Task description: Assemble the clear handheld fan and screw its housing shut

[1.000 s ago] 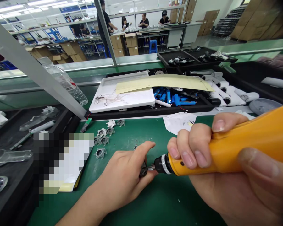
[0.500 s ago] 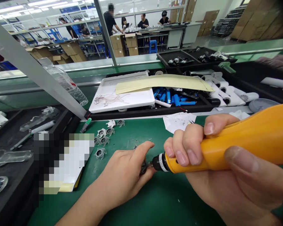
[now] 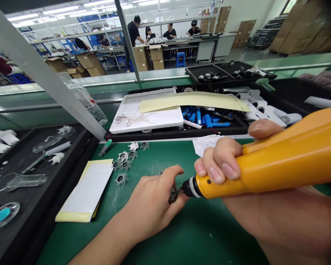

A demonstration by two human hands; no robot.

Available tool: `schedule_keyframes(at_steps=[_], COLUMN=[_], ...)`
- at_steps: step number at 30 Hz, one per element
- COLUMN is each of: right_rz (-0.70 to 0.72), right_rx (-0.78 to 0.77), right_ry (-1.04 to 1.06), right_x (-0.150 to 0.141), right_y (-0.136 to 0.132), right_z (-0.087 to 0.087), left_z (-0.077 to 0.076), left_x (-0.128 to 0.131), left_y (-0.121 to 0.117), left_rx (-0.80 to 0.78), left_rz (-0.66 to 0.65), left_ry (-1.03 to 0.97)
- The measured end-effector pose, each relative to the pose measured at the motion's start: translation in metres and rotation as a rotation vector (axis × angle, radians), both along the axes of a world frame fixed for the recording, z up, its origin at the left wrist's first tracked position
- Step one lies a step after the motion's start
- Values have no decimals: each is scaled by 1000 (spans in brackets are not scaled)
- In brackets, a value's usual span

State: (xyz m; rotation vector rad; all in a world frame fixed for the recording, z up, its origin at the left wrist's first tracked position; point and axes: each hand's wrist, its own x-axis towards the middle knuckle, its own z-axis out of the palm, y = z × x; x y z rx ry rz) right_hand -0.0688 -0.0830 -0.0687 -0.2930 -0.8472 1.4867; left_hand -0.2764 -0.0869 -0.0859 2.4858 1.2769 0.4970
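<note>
Head-worn view; facing forward, down

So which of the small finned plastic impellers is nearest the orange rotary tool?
The finned impeller pinched in the left hand, at the tip of the orange rotary tool; the others lie loose on the green mat.

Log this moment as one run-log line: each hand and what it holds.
left hand: holds small finned part | right hand: holds orange rotary tool, tip at part | below: green mat

Bare left hand [image 3: 151, 204], bare right hand [image 3: 289, 224]
</note>
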Motion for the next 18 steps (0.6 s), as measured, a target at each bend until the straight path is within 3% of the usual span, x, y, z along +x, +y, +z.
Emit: schedule_keyframes(at_steps=[5, 9, 14, 18], right_rz=[-34, -111, -175, -161], right_rx=[44, -15, -87, -37], right_ry=[-17, -47, -83, -79], right_x=[0, -6, -9, -8], right_y=[3, 1, -3, -2], right_z=[1, 2, 2, 1], left_z=[-6, -12, -9, -8], left_x=[0, -1, 0, 0], left_y=[0, -1, 0, 0], left_rx=[31, 41, 63, 70], left_rz=[-2, -1, -12, -14], left_ry=[-37, -72, -48, -47])
